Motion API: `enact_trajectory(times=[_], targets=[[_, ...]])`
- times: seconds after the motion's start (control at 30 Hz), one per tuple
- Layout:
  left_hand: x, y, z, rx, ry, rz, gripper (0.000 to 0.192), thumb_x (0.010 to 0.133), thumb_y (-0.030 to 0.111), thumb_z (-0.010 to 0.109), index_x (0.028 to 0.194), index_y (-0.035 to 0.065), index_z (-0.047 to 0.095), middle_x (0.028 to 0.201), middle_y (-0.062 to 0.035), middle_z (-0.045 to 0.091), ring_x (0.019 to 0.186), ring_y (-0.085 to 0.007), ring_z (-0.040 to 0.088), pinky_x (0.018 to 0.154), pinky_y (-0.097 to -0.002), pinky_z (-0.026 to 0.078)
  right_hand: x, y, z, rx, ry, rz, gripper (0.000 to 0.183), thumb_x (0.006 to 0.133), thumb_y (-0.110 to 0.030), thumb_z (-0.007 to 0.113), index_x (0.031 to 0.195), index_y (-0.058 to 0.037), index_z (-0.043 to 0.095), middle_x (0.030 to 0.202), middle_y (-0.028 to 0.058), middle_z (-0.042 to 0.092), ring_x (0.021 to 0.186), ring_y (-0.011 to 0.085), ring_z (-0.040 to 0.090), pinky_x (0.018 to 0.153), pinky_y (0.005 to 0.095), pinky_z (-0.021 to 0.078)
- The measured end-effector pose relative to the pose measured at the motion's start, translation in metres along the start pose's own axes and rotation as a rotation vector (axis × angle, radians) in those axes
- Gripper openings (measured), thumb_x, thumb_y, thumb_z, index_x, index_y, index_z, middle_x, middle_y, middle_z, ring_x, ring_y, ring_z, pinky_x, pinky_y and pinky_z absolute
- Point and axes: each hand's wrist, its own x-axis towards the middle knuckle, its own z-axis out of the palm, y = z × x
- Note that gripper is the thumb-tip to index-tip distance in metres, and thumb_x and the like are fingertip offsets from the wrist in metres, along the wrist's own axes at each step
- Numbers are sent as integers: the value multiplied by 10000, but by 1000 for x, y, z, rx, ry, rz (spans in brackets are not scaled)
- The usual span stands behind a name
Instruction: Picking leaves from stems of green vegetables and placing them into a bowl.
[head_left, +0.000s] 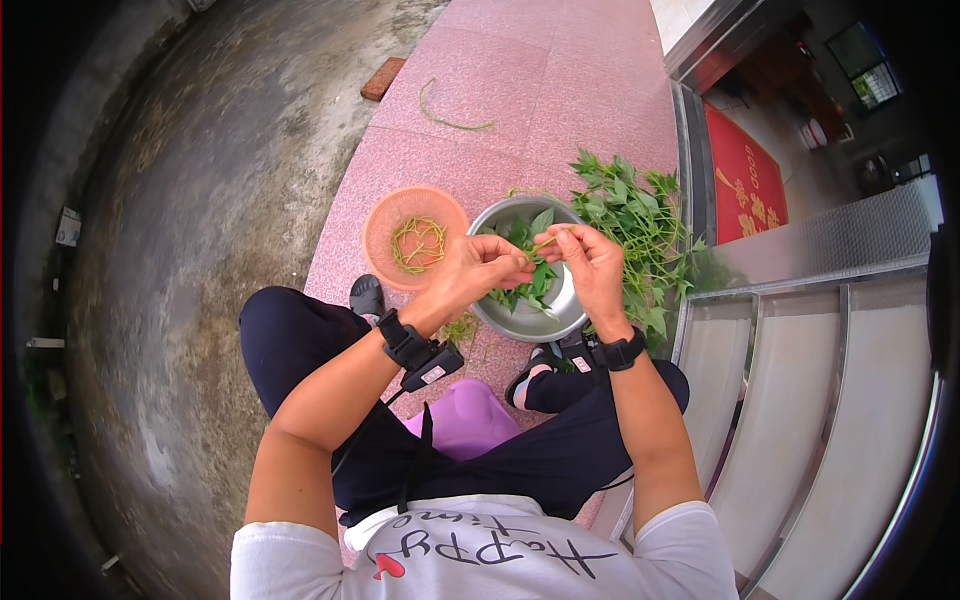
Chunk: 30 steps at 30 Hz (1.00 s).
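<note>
My left hand (489, 264) and my right hand (586, 255) meet above a metal basin (517, 330). Between them is a thin green stem (551, 241), its right part pinched by my right thumb and fingers. My left fingertips close on the same sprig near its leaves. Green leaves (541, 221) lie in the basin, partly hidden by my hands. To the left of the basin stands an orange plastic colander (376, 247) with several peeled-looking stems (417, 244) inside. A heap of leafy stems (630, 217) lies right of the basin on the tiles.
A loose green stem (450, 122) lies on the pink tiled floor (495, 75). Near the tile edge is a brick (382, 79). Stem scraps (459, 328) lie before my feet. I sit on a purple plastic stool (469, 420). A metal-framed door (795, 360) borders the right side.
</note>
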Motion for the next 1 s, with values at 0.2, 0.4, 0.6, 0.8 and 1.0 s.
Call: enact_trajectory(times=[0.2,0.4,0.6,0.8,1.0], targets=[[0,-1,0,4,-3,1,162,842,124,550,885,-25,597,900,-159,639,815,-207,642,739,-305,521,1,2,-2,82,28,13,200,889,-148,523,925,34,598,857,110,649,718,144,632,626,234,506],[0,0,0,4,-3,-1,154,841,125,549,872,-18,598,900,-158,640,824,-207,641,744,-306,517,2,2,-3,92,35,8,196,889,-144,521,927,33,596,857,115,648,716,151,639,618,233,507],[-1,1,-1,-5,-11,10,151,838,123,550,871,-17,598,904,-160,639,833,-212,639,752,-311,516,3,2,-4,77,49,20,199,892,-144,517,936,34,592,860,116,647,717,153,639,621,230,505],[-1,4,-3,-3,-18,10,149,833,113,549,874,-23,596,911,-163,637,837,-214,638,764,-314,515,6,1,-4,89,76,28,196,892,-143,516,930,37,586,850,119,645,713,154,639,615,227,501],[-1,7,-2,15,-30,35,140,823,89,548,847,-37,602,958,-147,621,867,-202,625,777,-310,507,6,-1,-3,90,87,28,196,893,-146,515,913,37,585,842,119,645,703,151,640,602,221,497]])
